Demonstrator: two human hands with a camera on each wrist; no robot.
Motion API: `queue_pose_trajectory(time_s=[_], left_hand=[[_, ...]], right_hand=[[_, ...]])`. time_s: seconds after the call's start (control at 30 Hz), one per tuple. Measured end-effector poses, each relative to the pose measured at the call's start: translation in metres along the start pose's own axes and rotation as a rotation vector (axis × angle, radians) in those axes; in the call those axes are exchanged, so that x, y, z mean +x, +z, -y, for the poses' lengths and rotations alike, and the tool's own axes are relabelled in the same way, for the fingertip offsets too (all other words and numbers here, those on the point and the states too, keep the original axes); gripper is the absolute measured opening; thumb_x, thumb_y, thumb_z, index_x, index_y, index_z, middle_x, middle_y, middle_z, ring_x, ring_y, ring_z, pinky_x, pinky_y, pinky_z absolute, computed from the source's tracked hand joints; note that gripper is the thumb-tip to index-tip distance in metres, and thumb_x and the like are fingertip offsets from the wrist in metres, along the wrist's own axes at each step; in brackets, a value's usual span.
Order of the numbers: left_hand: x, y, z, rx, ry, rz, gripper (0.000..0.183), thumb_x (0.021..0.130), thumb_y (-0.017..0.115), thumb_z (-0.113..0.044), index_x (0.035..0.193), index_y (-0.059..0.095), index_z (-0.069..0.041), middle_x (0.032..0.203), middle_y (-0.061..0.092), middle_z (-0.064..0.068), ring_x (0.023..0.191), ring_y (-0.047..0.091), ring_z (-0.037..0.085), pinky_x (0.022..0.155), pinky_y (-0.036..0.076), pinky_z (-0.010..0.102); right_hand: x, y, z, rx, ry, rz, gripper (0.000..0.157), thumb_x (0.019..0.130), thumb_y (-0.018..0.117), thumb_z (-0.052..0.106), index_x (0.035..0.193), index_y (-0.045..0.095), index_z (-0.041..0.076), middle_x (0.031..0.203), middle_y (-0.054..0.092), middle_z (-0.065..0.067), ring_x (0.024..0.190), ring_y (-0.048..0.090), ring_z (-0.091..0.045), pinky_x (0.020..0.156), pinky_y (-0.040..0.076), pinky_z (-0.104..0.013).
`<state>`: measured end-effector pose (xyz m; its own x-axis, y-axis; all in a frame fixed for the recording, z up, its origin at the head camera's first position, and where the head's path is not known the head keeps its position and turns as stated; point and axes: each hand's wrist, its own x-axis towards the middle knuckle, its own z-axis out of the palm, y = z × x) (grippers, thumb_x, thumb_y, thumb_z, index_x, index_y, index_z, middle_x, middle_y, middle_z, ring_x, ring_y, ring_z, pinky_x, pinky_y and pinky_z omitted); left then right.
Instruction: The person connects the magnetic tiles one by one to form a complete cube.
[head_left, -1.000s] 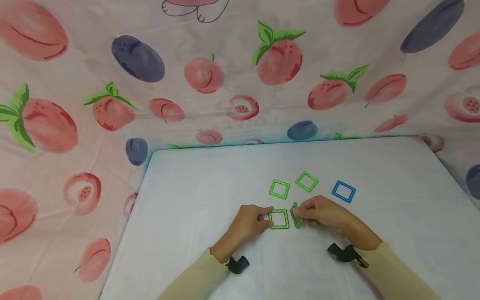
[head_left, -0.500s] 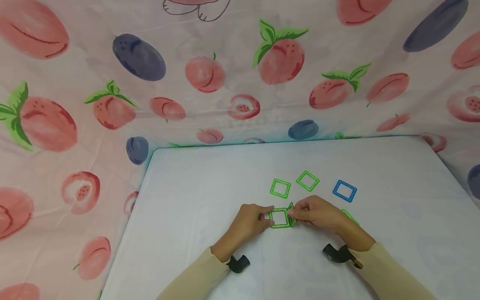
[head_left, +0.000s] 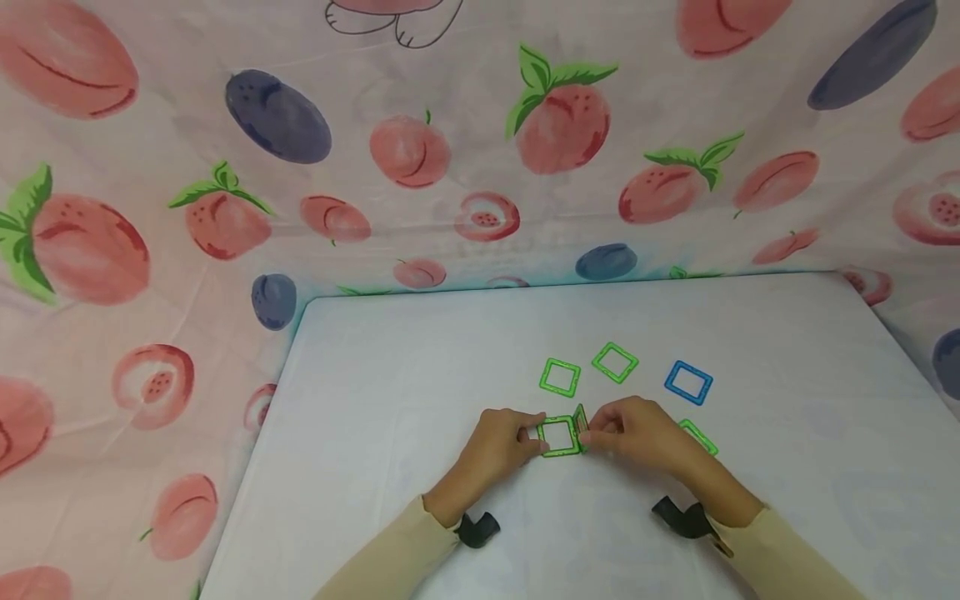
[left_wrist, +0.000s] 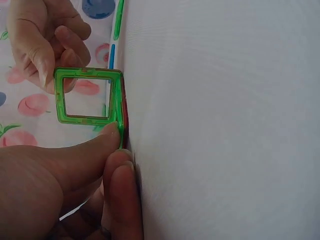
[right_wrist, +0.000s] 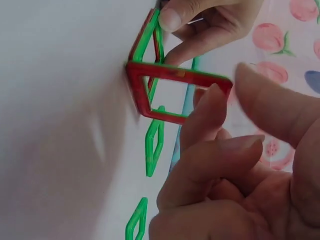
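Observation:
A green square magnetic tile lies flat on the white table, its left side pinched by my left hand between thumb and fingers. At its right side a second green square tile stands upright, edge to edge with the flat one; its outer face looks red in the right wrist view. Beside the standing tile is my right hand, index fingertip against the outer face near the top corner. The right thumb is just off that corner, slightly blurred, and the other fingers are loosely bent.
Behind the hands two green square tiles lie flat. A blue square tile is at the right. Another green tile is partly hidden by the right forearm. Fruit-printed cloth hangs behind the white table.
My right hand brought its tile left until it met the flat tile's right side. The thumb has since come off the tile's inner face. My left hand has kept its place.

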<state>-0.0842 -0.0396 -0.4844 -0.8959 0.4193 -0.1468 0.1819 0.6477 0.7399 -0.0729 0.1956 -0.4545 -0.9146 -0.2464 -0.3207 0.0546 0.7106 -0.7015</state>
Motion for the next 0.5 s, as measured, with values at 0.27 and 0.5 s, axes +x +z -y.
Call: queue_pose_trajectory(time_s=[0.27, 0.5], left_hand=[[-0.001, 0.0, -0.002, 0.03, 0.016, -0.018, 0.041, 0.086, 0.083, -0.019, 0.124, 0.074, -0.006, 0.061, 0.058, -0.009, 0.055, 0.045, 0.001, 0.051, 0.038, 0.019], [0.002, -0.013, 0.001, 0.039, 0.073, -0.012, 0.035, 0.091, 0.079, -0.024, 0.122, 0.076, -0.008, 0.074, 0.068, -0.008, 0.064, 0.052, 0.0, 0.059, 0.043, 0.019]], right_hand=[[-0.003, 0.001, 0.003, -0.046, -0.064, -0.075, 0.014, 0.094, 0.075, 0.029, 0.095, 0.077, 0.015, 0.076, 0.063, 0.004, 0.075, 0.053, -0.015, 0.063, 0.043, -0.027], [0.004, -0.001, -0.002, -0.041, -0.101, -0.098, 0.013, 0.096, 0.072, 0.029, 0.102, 0.078, 0.019, 0.083, 0.067, 0.007, 0.081, 0.054, -0.016, 0.067, 0.045, -0.027]])
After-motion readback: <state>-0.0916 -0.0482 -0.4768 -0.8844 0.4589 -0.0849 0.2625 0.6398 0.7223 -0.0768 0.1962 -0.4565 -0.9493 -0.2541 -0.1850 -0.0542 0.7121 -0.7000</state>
